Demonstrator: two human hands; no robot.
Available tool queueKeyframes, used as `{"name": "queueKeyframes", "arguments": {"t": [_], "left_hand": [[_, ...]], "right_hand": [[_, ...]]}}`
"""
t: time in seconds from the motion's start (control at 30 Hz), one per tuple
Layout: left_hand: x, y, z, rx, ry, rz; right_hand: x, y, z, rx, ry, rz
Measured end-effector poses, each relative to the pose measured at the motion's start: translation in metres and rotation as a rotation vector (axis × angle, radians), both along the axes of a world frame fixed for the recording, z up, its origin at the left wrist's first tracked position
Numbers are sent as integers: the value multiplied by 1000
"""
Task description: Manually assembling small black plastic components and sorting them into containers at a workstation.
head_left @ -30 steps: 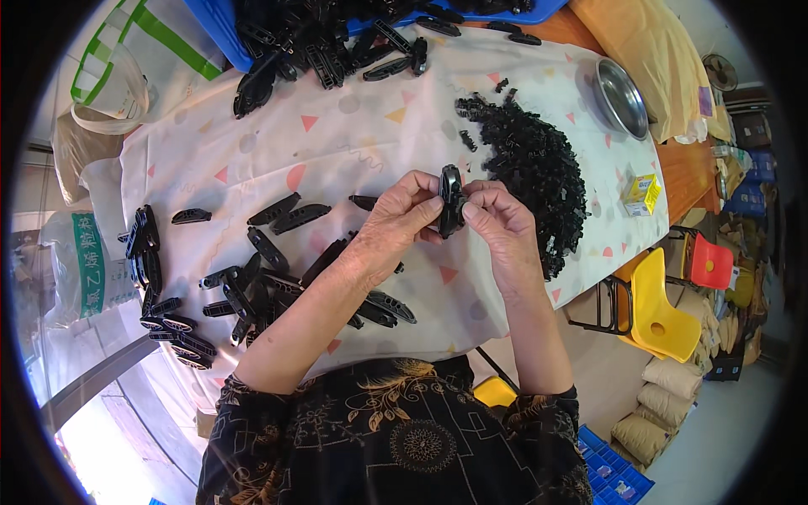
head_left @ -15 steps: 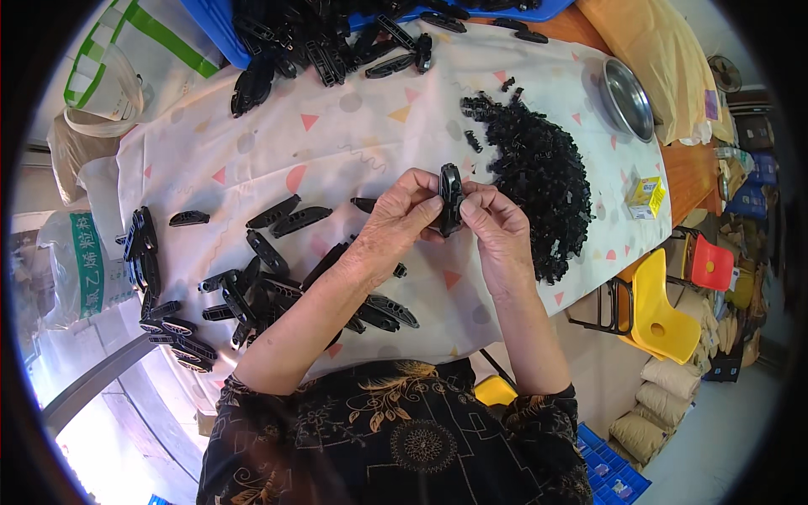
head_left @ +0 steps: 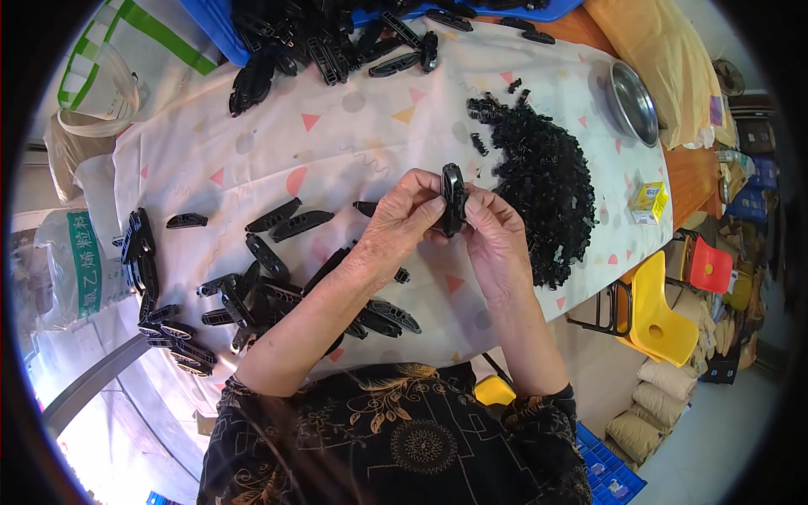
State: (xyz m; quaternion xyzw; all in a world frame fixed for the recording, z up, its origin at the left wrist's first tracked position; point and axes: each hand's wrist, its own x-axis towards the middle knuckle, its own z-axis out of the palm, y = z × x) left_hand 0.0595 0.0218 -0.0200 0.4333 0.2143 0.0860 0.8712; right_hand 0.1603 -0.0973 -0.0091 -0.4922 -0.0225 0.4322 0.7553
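Upright between my hands, over the middle of the table, is a long, rounded black plastic part (head_left: pixel 453 195). My left hand (head_left: pixel 402 217) pinches it from the left with thumb and fingers. From the other side, my right hand (head_left: pixel 497 231) is closed with thumb and fingertips at the part's right edge; the fingers hide whether a smaller piece is there too. Just right of my right hand lies a large heap of small black plastic pieces (head_left: pixel 547 185). More long black parts (head_left: pixel 273 295) lie piled left of and under my left forearm.
Across the table runs a pale cloth (head_left: pixel 278 164) with coloured shapes. At the far edge, a blue tray (head_left: pixel 555 10) overflows with black parts. A metal bowl (head_left: pixel 633 103) and a small yellow box (head_left: pixel 649 203) sit at the right. Yellow chairs (head_left: pixel 661 311) stand beyond the right edge.
Both hands keep hold of the long black part in nearly the same place. The right hand's fingers have shifted slightly against it. The view has moved a little.
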Motion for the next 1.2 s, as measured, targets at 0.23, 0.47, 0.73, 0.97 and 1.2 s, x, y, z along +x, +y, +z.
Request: {"name": "queueKeyframes", "arguments": {"t": [0.23,0.47,0.73,0.97,1.2], "left_hand": [[2,0,-6,131,-23,33],[-2,-4,-12,492,31,-30],[3,5,3,479,-68,-70],[4,18,12,520,39,-132],[23,75,17,1523,114,-134]], "right_hand": [[-7,9,5,-54,-246,-2],[-7,11,11,-151,-373,112],[6,19,11,-64,-263,241],[9,24,7,-141,-355,214],[73,31,10,-684,-1770,239]]}}
